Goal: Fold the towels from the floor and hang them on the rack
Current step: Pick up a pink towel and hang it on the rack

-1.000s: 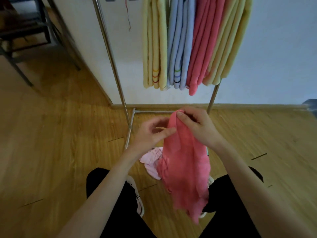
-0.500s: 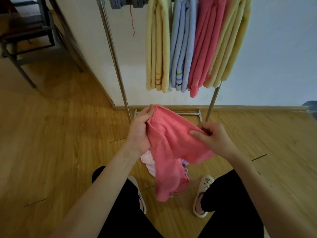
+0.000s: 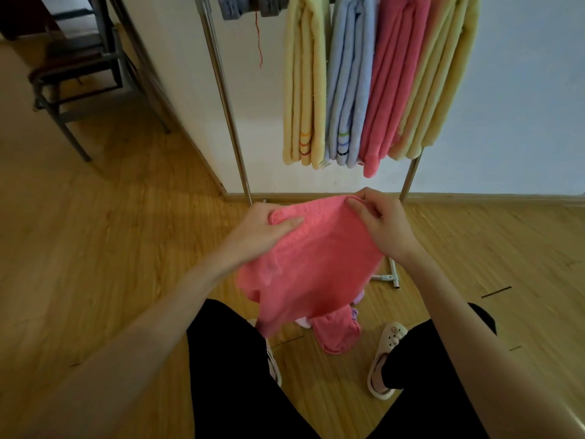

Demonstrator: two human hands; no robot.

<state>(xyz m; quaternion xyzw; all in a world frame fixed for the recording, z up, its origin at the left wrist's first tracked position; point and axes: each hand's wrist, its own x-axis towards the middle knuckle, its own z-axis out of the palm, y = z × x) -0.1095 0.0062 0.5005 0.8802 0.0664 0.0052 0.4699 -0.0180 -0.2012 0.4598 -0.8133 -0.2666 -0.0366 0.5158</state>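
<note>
From the head view, the left hand point(image 3: 258, 232) is gripping the left top corner of a pink towel point(image 3: 313, 267), its thumb lying over the fabric and its fingers curled behind the edge. The right hand point(image 3: 384, 223) is pinching the opposite top corner, thumb on the near side, fingers wrapped over the upper edge. Between the two grips the towel's top edge is stretching in a slight arch, and the rest of the cloth is hanging down below them, in front of the person's black trousers point(image 3: 234, 369). Its lower end is reaching down beside a small heap of pale pink and lilac cloth point(image 3: 356, 307) lying on the wooden floor point(image 3: 126, 248); whether it is touching the floor cannot be told.

Beyond and above both grips, the metal rack point(image 3: 226, 99) is standing against the white wall point(image 3: 522, 90). Folded towels are hanging from it side by side: a yellow one point(image 3: 305, 90), a light blue one point(image 3: 348, 83), a pink one point(image 3: 391, 80) and another yellow one point(image 3: 440, 77). Below the right grip, a cream clog point(image 3: 384, 359) is resting on the floor. Far to the left of the left grip, a dark metal frame point(image 3: 79, 68) is standing.
</note>
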